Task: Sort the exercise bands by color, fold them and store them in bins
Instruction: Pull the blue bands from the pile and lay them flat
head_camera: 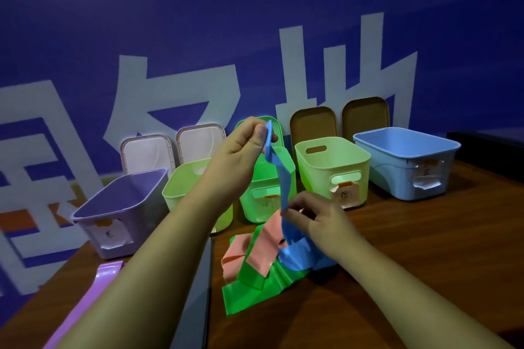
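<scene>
- The left hand (pixel 238 150) is raised, thumb and forefinger pinching the top end of the blue band (pixel 284 181).
- The right hand (pixel 323 224), lower down, pinches the same band with curled fingers, so it hangs stretched between the two hands.
- The band's lower end trails into a heap on the wooden table (pixel 411 263), tangled with a pink band (pixel 262 252) and a green band (pixel 255 292).
- A purple band (pixel 96 292) lies well apart at the table's left edge.
- Behind stand five open bins: purple bin (pixel 141 224), light green bin (pixel 175 198), green bin (pixel 252 212), yellow-green bin (pixel 320 176), blue bin (pixel 397 176).
- The left forearm and the hanging band cover much of the two middle-left bins.
- Lids (pixel 312 125) lean against the blue wall.
- The bins bear paper labels, seemingly handwritten, too dim to read.
</scene>
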A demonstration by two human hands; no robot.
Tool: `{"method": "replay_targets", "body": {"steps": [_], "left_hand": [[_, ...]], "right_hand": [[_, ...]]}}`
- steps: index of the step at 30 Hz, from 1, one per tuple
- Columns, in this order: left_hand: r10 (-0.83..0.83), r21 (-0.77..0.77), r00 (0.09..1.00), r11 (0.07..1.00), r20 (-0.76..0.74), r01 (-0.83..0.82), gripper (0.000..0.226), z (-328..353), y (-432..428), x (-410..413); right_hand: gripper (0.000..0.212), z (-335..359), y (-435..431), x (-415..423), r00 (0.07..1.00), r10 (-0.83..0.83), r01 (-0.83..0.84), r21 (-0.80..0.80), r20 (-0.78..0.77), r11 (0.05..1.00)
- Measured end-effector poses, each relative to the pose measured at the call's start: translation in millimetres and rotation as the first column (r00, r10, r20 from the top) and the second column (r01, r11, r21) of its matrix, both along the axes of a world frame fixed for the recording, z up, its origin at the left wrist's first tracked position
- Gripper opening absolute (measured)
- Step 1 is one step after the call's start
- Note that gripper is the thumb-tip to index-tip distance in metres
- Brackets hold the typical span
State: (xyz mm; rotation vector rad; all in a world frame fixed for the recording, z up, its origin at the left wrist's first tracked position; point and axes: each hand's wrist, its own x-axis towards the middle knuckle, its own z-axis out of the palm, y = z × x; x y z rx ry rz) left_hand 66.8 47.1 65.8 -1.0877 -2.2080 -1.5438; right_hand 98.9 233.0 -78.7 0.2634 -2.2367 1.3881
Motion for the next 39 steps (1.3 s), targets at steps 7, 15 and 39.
{"method": "replay_targets", "body": {"steps": [7,15,39], "left_hand": [[-0.011,0.060,1.000,0.998,0.016,0.010,0.041,21,-11,1],[-0.038,0.135,0.999,0.990,0.027,0.034,0.036,24,-23,3],[0.083,0.204,0.993,0.974,0.088,-0.100,0.038,9,-52,-1]], "right_hand": [[0.060,36,-13,-2,0.998,0.051,-0.046,-0.114,0.043,0.992],[0.009,66,-40,11,0.996,0.086,-0.083,-0.188,0.006,0.979],[0.009,61,-88,12,0.997,-0.060,0.066,-0.110,0.056,0.992]]}}
